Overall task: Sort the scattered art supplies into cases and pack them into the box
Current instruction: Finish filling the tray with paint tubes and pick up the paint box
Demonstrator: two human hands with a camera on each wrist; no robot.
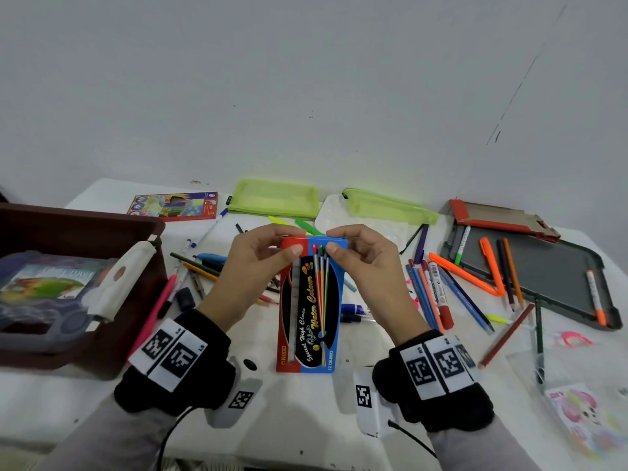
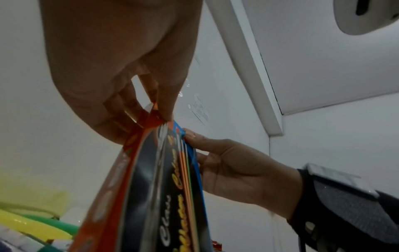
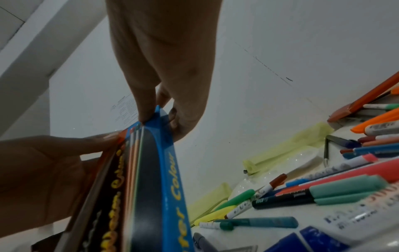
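Above the table [image 1: 306, 413], both hands hold the watercolour box [image 1: 311, 311] upright: the left hand [image 1: 253, 266] pinches its top left corner, the right hand [image 1: 367, 266] its top right.

Plain room: white table [image 1: 306, 419] against bare wall [image 1: 306, 79]

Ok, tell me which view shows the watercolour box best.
The head view: the whole front of the watercolour box shows, with its printed label, top edge pinched by the left hand and the right hand. Both wrist views show only its upper part at a steep angle, lettering foreshortened.
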